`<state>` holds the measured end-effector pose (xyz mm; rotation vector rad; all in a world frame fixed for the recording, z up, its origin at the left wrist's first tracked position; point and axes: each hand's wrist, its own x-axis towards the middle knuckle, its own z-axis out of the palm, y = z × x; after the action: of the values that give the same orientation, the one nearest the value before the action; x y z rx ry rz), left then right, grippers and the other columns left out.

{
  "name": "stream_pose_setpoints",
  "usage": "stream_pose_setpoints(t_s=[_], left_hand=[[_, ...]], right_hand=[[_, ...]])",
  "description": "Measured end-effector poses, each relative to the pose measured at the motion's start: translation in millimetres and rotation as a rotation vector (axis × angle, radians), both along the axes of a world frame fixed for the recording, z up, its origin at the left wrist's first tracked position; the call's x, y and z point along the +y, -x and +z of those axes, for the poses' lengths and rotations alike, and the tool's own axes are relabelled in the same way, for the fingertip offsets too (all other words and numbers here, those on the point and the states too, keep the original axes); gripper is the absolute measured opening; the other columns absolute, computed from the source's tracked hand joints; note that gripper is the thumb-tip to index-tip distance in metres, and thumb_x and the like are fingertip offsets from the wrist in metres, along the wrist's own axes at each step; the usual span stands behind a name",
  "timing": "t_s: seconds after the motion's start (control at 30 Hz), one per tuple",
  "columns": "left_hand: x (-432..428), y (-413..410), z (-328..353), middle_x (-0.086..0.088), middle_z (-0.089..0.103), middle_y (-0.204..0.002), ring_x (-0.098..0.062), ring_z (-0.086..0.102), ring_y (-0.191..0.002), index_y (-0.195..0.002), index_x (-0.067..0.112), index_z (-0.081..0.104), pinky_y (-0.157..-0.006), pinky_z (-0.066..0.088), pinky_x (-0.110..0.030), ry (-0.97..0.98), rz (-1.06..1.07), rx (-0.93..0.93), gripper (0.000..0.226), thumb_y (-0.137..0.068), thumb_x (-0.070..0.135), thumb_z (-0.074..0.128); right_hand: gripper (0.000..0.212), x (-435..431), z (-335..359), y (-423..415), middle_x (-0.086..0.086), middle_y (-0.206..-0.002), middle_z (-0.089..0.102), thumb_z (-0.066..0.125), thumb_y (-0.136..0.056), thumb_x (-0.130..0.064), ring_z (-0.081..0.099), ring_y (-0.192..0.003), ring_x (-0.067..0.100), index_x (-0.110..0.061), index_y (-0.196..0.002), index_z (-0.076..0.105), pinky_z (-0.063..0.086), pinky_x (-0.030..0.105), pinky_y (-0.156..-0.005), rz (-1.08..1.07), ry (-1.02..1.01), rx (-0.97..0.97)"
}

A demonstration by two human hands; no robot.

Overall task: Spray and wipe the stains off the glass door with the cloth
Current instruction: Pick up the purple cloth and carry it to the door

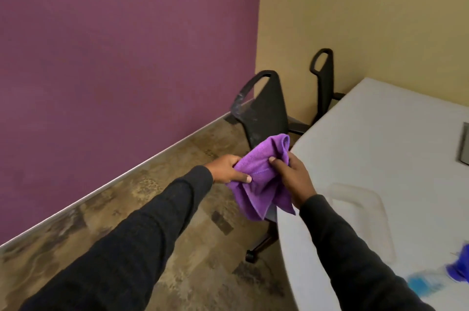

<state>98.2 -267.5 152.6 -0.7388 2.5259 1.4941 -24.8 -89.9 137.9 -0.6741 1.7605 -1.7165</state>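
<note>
A purple cloth [261, 176] hangs crumpled between both hands, in front of me at the left edge of the white table [368, 138]. My left hand [225, 168] pinches its left side. My right hand [291, 176] grips its right side, thumb on top. A spray bottle [436, 277] with blue liquid and a blue trigger lies blurred on the table at the lower right. No glass door is in view.
A black chair [264, 110] stands just beyond the cloth, and a second chair [323, 77] behind it by the yellow wall. A purple wall [114, 56] runs along the left. A clear plastic tray [360, 211] rests on the table. Patterned carpet [157, 199] covers the floor.
</note>
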Motion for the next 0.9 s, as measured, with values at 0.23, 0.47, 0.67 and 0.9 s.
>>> stream_pose_setpoints(t_s=[0.23,0.47,0.67,0.9], left_hand=[[-95.5,-179.3,23.4,-0.012,0.063,-0.089,-0.022,0.057,-0.08,-0.103,-0.001,0.067,-0.071,0.047,-0.036,-0.027,0.339,0.082,0.019,-0.088,0.01,0.073],[-151.9,-347.1,32.8,-0.003,0.061,-0.078,-0.014,0.056,-0.065,-0.088,0.013,0.065,-0.055,0.049,-0.026,-0.077,0.743,0.196,0.008,-0.091,0.006,0.066],[-183.4,-465.8,22.9,-0.009,0.062,-0.083,-0.022,0.055,-0.076,-0.092,0.01,0.067,-0.067,0.046,-0.032,-0.106,1.08,0.358,0.006,-0.095,0.011,0.062],[-228.8,-591.7,1.7,-0.015,0.056,-0.088,-0.022,0.049,-0.071,-0.096,0.007,0.062,-0.06,0.039,-0.029,-0.051,1.46,0.378,0.01,-0.1,0.013,0.055]], right_hand=[[0.01,-111.2,-5.8,-103.6,-0.002,-0.07,0.056,0.055,-0.08,-0.012,0.046,-0.069,0.014,-0.018,-0.08,0.063,0.039,0.032,-0.063,0.114,-0.069,-0.133],[0.027,-215.5,-15.4,-227.0,-0.001,-0.067,0.048,0.053,-0.09,-0.004,0.041,-0.071,0.017,-0.019,-0.067,0.055,0.034,0.036,-0.07,0.279,-0.095,-0.262],[0.021,-314.2,-6.5,-328.2,0.001,-0.099,0.078,0.069,-0.096,-0.027,0.07,-0.087,0.012,-0.011,-0.108,0.073,0.054,0.028,-0.081,0.631,-0.146,-0.442],[0.025,-433.0,16.9,-461.5,0.012,-0.097,0.077,0.074,-0.092,-0.02,0.073,-0.083,0.019,-0.003,-0.11,0.071,0.06,0.029,-0.068,1.012,-0.2,-0.418]])
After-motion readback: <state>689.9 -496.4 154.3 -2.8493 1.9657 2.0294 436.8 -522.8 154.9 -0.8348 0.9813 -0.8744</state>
